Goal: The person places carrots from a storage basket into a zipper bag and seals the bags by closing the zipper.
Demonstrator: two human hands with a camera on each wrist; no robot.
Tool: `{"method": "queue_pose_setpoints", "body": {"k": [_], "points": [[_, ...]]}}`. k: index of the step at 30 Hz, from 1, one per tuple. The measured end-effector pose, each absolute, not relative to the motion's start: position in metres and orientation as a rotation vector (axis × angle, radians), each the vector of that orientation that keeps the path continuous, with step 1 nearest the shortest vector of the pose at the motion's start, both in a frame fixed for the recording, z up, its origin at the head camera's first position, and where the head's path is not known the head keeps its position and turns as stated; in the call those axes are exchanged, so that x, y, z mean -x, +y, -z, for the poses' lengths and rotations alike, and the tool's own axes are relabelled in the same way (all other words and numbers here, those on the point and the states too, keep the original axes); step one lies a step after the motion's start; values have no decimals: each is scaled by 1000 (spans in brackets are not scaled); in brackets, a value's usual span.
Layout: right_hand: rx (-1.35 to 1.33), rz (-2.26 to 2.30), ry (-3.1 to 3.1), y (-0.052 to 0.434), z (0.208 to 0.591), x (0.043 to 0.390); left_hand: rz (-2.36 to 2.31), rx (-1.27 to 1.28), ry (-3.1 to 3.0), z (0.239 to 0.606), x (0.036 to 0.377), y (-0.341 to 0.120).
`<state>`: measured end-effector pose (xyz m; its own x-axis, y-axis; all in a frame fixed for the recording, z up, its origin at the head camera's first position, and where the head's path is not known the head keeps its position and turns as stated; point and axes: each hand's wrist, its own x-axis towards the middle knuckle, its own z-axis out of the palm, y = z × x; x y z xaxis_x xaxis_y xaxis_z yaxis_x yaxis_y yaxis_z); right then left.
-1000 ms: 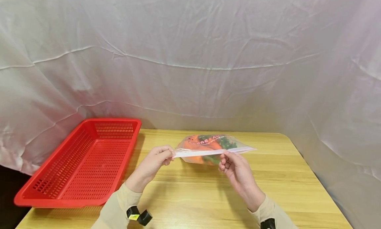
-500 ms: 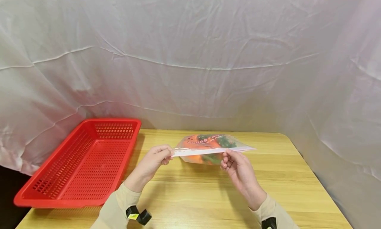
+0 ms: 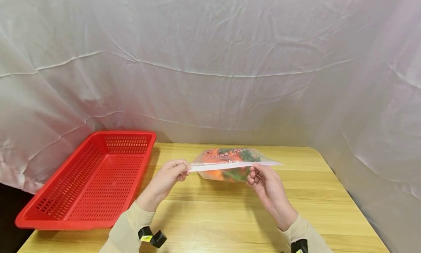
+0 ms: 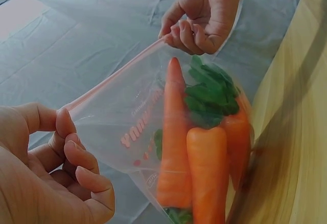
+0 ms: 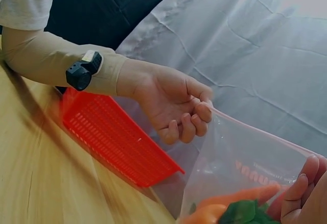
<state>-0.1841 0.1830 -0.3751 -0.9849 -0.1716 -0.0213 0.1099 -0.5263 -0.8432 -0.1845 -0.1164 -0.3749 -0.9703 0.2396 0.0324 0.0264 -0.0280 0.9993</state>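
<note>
A clear zip bag [image 3: 213,166] with pink lettering hangs between both hands over the table. Its pale pink zip edge runs taut across the top. Inside are several carrots [image 4: 174,137] with green leaves [image 4: 210,94]. My left hand [image 3: 169,177] pinches the left corner of the zip edge between thumb and index finger. Farther right along the same edge, my right hand [image 3: 270,189] pinches the strip, and a pointed corner of the bag sticks out past its fingers. In the left wrist view the carrots press against the film.
A red perforated plastic basket [image 3: 108,187] stands on the left of the wooden table [image 3: 210,216], with nothing visible inside. Grey-white cloth [image 3: 210,81] hangs behind and on both sides. Each wrist carries a small black camera [image 3: 152,237].
My right hand has slid a little to the right along the zip edge, still pinching it. The left hand has shifted slightly left with its corner.
</note>
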Motion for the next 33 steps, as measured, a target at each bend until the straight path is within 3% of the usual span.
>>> {"method": "queue_pose_setpoints", "body": {"k": [33], "points": [[132,2688,1376,195,367,190,-2227,-126,2105,372,186,-121]]}}
